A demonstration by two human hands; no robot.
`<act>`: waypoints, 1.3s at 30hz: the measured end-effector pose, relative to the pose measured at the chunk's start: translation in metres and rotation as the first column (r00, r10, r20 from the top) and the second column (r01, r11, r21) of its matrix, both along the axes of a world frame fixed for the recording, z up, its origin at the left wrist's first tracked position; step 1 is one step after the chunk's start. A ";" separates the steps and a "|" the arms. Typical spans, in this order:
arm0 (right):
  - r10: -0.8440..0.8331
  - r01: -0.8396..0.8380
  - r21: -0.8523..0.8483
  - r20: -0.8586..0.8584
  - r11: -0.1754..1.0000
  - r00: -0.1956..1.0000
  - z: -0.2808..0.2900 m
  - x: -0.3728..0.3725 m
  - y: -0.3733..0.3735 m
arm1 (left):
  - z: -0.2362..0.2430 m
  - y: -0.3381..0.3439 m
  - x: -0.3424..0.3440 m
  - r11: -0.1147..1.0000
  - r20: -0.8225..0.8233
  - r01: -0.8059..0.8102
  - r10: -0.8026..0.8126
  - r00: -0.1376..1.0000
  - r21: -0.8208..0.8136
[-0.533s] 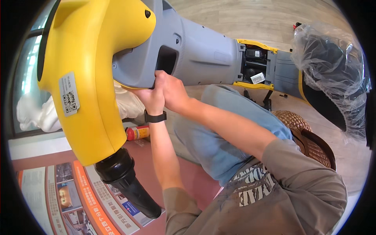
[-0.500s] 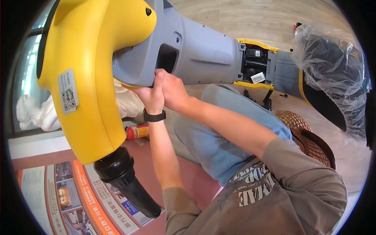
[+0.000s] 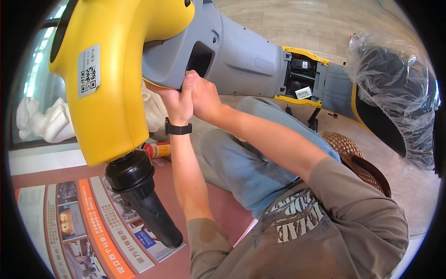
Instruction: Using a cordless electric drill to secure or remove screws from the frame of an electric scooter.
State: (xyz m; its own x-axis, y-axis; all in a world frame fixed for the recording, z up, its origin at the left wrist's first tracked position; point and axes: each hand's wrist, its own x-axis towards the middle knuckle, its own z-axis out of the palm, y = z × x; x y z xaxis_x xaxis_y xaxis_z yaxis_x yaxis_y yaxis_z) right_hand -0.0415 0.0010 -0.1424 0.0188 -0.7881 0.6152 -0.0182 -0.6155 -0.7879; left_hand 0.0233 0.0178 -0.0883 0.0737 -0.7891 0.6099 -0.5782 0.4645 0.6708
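Note:
A yellow and grey electric scooter body stretches across the upper view. My left hand [image 3: 175, 103], with a black watch [image 3: 178, 127] on its wrist, is closed at the lower edge of the grey front panel [image 3: 167, 63]. Pressed beside it, my right hand [image 3: 204, 98] is also closed, just under the dark opening [image 3: 200, 59] in the panel. The fingers of both hands are partly hidden, and I cannot tell what the right one grips. Left of them hangs the yellow handlebar cover [image 3: 109, 111] with a white label [image 3: 89, 70]; a black handlebar grip [image 3: 148, 204] slants down from it.
An uncovered compartment [image 3: 303, 76] and a seat wrapped in clear plastic [image 3: 395, 93] lie to the right. Behind the handlebar are a white statue [image 3: 51, 121] and a red fire extinguisher [image 3: 157, 149]. A woven brown hat [image 3: 344, 144] sits beyond my knees. Printed panels [image 3: 102, 228] fill the lower left.
The yellow handlebar cover and its black grip have swung upward, the grip also going left. Both hands stay at the same panel edge, shifted slightly left in view.

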 end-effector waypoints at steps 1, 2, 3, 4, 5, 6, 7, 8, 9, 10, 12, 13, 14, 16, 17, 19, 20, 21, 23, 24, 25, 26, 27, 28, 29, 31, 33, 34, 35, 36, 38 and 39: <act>0.038 -0.038 0.002 0.009 0.999 0.999 0.000 -0.003 0.000 | 0.002 0.002 0.001 1.000 -0.004 0.003 -0.003 1.000 -0.006; 0.073 -0.073 0.007 0.019 0.997 0.997 -0.001 -0.005 -0.001 | 0.004 0.005 0.004 0.999 -0.020 0.019 -0.018 1.000 0.047; 0.071 -0.072 0.010 0.019 0.997 0.997 -0.003 -0.010 -0.002 | 0.007 0.007 0.009 0.994 -0.027 0.045 -0.043 0.999 0.098; 0.068 -0.071 -0.120 -0.032 0.990 0.997 -0.007 -0.018 -0.007 | 0.011 0.009 0.015 0.995 -0.036 0.032 -0.028 0.999 0.099; 0.058 -0.078 -0.228 -0.095 0.970 0.994 -0.009 -0.025 -0.014 | 0.016 0.009 0.023 0.992 -0.115 0.108 -0.100 0.988 0.065; 0.055 -0.074 -0.256 -0.081 0.964 0.995 -0.012 -0.032 -0.020 | 0.019 0.010 0.030 0.985 -0.181 0.173 -0.165 0.970 0.027; 0.052 -0.117 -0.282 -0.228 0.952 0.972 -0.015 -0.038 -0.026 | 0.020 0.012 0.036 0.976 -0.173 0.200 -0.183 0.968 0.086; 0.042 -0.165 -0.303 -0.372 0.939 0.927 -0.018 -0.043 -0.032 | 0.020 0.013 0.040 0.976 -0.175 0.198 -0.180 0.968 0.087; 0.028 -0.171 -0.333 -0.395 0.927 0.918 -0.019 -0.046 -0.036 | 0.019 0.013 0.044 0.975 -0.146 0.183 -0.164 0.976 0.128; 0.029 -0.172 -0.345 -0.383 0.922 0.923 -0.020 -0.048 -0.041 | 0.017 0.013 0.046 0.969 -0.114 0.158 -0.138 0.984 0.189; 0.060 -0.290 -0.343 -0.548 0.893 0.834 -0.021 -0.052 -0.047 | 0.014 0.013 0.047 0.973 -0.130 0.164 -0.144 0.981 0.162; 0.058 -0.285 -0.370 -0.519 0.885 0.853 -0.021 -0.052 -0.048 | 0.013 0.013 0.047 0.975 -0.141 0.165 -0.144 0.979 0.148; 0.057 -0.292 -0.371 -0.530 0.882 0.846 -0.021 -0.052 -0.048 | 0.012 0.013 0.047 0.976 -0.144 0.158 -0.136 0.980 0.150; 0.055 -0.306 -0.380 -0.547 0.873 0.835 -0.021 -0.051 -0.048 | 0.010 0.012 0.049 0.988 -0.116 0.118 -0.106 0.988 0.101; 0.040 -0.283 -0.384 -0.532 0.879 0.846 -0.021 -0.051 -0.047 | 0.009 0.011 0.051 0.990 -0.123 0.112 -0.102 0.987 0.085; 0.034 -0.279 -0.394 -0.527 0.876 0.849 -0.020 -0.051 -0.046 | 0.003 0.010 0.058 0.997 -0.007 0.035 -0.035 0.999 0.069; 0.024 -0.275 -0.415 -0.517 0.868 0.856 -0.020 -0.052 -0.047 | -0.002 0.009 0.062 0.998 -0.017 0.018 -0.017 1.000 0.055; 0.025 -0.287 -0.396 -0.551 0.872 0.834 -0.018 -0.053 -0.049 | -0.009 0.006 0.066 0.997 -0.195 0.077 -0.072 0.978 0.015; 0.027 -0.346 -0.423 -0.600 0.837 0.800 -0.015 -0.056 -0.056 | -0.028 -0.004 0.075 0.979 -0.510 0.180 -0.206 0.835 -0.101; 0.022 -0.385 -0.388 -0.680 0.837 0.733 -0.012 -0.057 -0.060 | -0.041 -0.014 0.076 0.979 -0.513 0.166 -0.204 0.834 -0.120; 0.002 -0.416 -0.416 -0.705 0.809 0.709 -0.011 -0.059 -0.064 | -0.056 -0.027 0.074 0.988 -0.559 -0.008 -0.081 0.825 -0.154; -0.001 -0.434 -0.431 -0.710 0.791 0.704 -0.010 -0.060 -0.066 | -0.068 -0.037 0.075 0.981 -0.565 -0.102 -0.008 0.825 -0.164; -0.022 -0.447 -0.419 -0.749 0.790 0.662 -0.009 -0.059 -0.068 | -0.078 -0.046 0.076 0.966 -0.572 -0.197 0.067 0.818 -0.169; -0.047 -0.460 -0.383 -0.806 0.801 0.591 -0.010 -0.059 -0.070 | -0.086 -0.054 0.076 0.964 -0.533 -0.210 0.092 0.841 -0.165; -0.056 -0.452 -0.399 -0.795 0.798 0.604 -0.011 -0.058 -0.071 | -0.090 -0.061 0.078 0.971 -0.635 -0.134 -0.024 0.772 -0.199; -0.071 -0.430 -0.443 -0.757 0.787 0.649 -0.015 -0.054 -0.071 | -0.096 -0.065 0.076 0.972 -0.645 -0.093 -0.071 0.760 -0.217; -0.062 -0.409 -0.447 -0.732 0.796 0.679 -0.019 -0.051 -0.070 | -0.099 -0.064 0.070 0.964 -0.742 -0.120 -0.101 0.663 -0.238; -0.066 -0.402 -0.490 -0.693 0.774 0.718 -0.020 -0.049 -0.070 | -0.099 -0.063 0.067 0.964 -0.743 -0.121 -0.099 0.662 -0.236; -0.087 -0.380 -0.514 -0.673 0.769 0.734 -0.021 -0.048 -0.068 | -0.100 -0.061 0.063 0.959 -0.791 -0.163 -0.089 0.605 -0.233; -0.108 -0.379 -0.493 -0.708 0.783 0.697 -0.021 -0.047 -0.069 | -0.100 -0.062 0.062 0.950 -0.833 -0.202 -0.092 0.545 -0.237; -0.103 -0.381 -0.491 -0.707 0.783 0.699 -0.022 -0.048 -0.068 | -0.102 -0.062 0.061 0.954 -0.797 -0.205 -0.054 0.601 -0.219; -0.103 -0.389 -0.487 -0.716 0.782 0.690 -0.022 -0.049 -0.068 | -0.102 -0.062 0.062 0.953 -0.790 -0.225 -0.025 0.613 -0.204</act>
